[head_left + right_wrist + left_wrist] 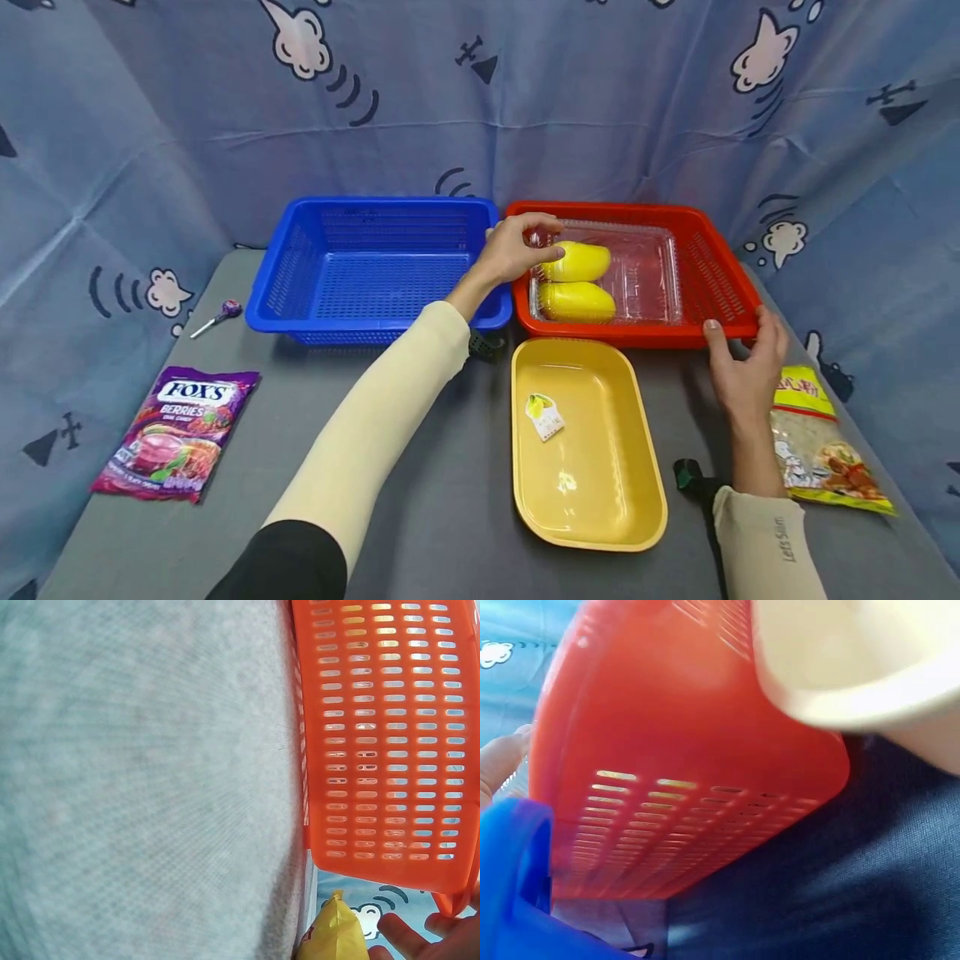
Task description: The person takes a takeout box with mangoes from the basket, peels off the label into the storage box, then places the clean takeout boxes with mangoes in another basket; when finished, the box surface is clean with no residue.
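Note:
A red basket [705, 221] stands at the back right with a clear plastic container [648, 275] inside it. Two yellow mango-shaped things [576, 262] lie in the container's left half. Over the basket's left end reaches my left hand [517, 250], thumb and fingers apart, the thumb at the rear yellow thing; whether it presses the plastic I cannot tell. In the left wrist view only part of that hand [501, 759] shows behind the red rim. My right hand [746, 367] holds the basket's front right corner, thumb at the front, fingers round the side.
A blue basket [382, 325] stands left of the red one. In front is a yellow tray [585, 500] with a small label. A purple candy bag [180, 433] and a lollipop [225, 312] lie at the left; a yellow-topped food bag [817, 442] lies right.

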The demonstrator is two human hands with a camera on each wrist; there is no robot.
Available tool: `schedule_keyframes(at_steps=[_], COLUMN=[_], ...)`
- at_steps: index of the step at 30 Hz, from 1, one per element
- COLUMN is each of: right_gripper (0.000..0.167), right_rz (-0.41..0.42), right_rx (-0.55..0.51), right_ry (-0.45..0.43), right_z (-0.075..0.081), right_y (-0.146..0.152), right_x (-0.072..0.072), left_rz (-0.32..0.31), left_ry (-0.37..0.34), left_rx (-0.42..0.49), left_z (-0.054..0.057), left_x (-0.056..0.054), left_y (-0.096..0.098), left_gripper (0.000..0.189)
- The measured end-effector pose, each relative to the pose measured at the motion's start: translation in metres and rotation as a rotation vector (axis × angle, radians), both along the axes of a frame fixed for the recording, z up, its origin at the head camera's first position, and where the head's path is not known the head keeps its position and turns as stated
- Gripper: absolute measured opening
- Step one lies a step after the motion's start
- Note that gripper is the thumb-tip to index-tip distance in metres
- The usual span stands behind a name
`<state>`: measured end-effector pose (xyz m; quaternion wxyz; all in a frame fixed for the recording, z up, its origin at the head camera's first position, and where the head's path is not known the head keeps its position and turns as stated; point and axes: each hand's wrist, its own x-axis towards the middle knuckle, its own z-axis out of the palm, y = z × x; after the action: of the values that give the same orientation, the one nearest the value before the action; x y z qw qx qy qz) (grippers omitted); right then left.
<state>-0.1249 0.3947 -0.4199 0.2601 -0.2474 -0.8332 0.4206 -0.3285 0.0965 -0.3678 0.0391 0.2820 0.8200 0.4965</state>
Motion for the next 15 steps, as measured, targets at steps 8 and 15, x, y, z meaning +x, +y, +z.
schedule_keyframes(at_steps=[8, 15], right_gripper=[0.073, 0.074], right_rz=[-0.006, -0.013], right_rx=[-0.008, -0.015], right_ry=[-0.029, -0.041], right_z=[0.001, 0.000], right_y=[0.002, 0.001], right_x=[-0.001, 0.000], left_rz=[0.032, 0.104], left_ry=[0.091, 0.067], left_rx=[-0.063, -0.153], left_z=[-0.005, -0.012], left_x=[-0.001, -0.002], left_y=[-0.001, -0.003], left_gripper=[0.036, 0.035])
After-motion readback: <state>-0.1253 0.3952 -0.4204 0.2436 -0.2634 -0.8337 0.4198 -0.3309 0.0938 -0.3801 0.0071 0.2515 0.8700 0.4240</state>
